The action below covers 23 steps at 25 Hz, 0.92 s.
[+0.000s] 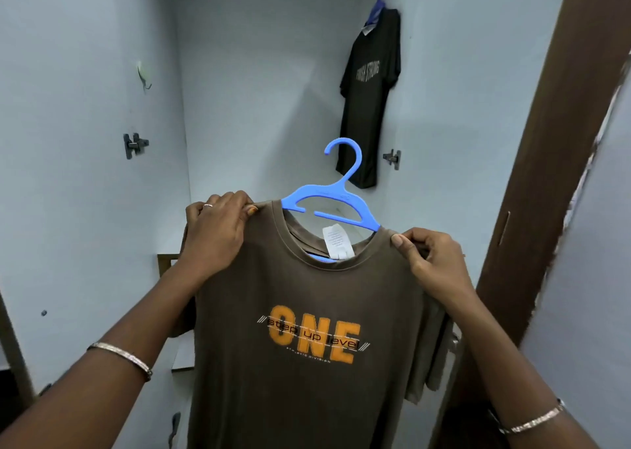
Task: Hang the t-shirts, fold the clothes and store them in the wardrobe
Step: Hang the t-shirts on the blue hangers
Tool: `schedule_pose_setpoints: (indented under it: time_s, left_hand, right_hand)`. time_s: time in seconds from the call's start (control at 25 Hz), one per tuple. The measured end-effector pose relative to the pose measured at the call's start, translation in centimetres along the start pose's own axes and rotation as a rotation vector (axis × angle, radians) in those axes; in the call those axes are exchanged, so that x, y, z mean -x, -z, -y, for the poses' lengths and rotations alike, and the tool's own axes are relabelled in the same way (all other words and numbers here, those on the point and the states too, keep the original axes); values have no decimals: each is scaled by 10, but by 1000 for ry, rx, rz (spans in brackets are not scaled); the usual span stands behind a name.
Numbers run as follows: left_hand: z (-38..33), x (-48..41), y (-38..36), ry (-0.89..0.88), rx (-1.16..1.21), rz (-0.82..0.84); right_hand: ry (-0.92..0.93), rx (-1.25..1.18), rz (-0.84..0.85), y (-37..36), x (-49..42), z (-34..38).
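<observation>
We counted two t-shirts: one brown t-shirt (307,278) and one black t-shirt (368,107). There were two blue hangers, the near hanger (327,199) and the far hanger (377,8). We saw two hands, the left hand (215,230) and the right hand (433,260); two bangles, the left bangle (123,358) and the right bangle (536,421); one ring (207,205); and one white label (336,242).

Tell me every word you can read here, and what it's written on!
"ONE": big orange letters on the brown t-shirt.
"step up level": dark band across those letters.
"ATHLETIC DIVISION", probably: tiny line underneath, blurry.
"FINISH STRONG": running sideways on the black t-shirt hanging at the back.
White neck label: print too small to read.
Blue hanger: raised marks too blurred to read.
</observation>
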State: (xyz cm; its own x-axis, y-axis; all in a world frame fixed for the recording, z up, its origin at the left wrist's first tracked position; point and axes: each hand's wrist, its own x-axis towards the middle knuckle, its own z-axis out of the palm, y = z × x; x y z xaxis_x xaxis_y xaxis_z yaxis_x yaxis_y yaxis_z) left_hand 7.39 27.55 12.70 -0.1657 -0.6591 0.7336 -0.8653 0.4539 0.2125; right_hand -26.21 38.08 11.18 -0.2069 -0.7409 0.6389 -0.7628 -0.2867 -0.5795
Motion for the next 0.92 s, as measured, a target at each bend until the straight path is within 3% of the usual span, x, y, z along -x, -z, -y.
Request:
schedule_pose_setpoints:
  time_s: [0.16,0.28,0.4,0.6,0.92]
  left_hand:
    - [37,-44,-29,38,17,-29]
    - [61,-77,-56,56,35,-7]
    - [82,-118,-95,71,68,-34]
    - [84,-173,-145,15,-32,-234]
    - [82,-292,-226,-72,-44,-147]
  right_hand:
    - [1,-1,123,-33,-45,-16]
    - [-14,66,116,-64,-84,-37]
    - [-37,62,67,-100,-135,-52]
    - [-56,6,-59,-128,-225,-66]
    - [-42,-13,-225,-137,-388,-56]
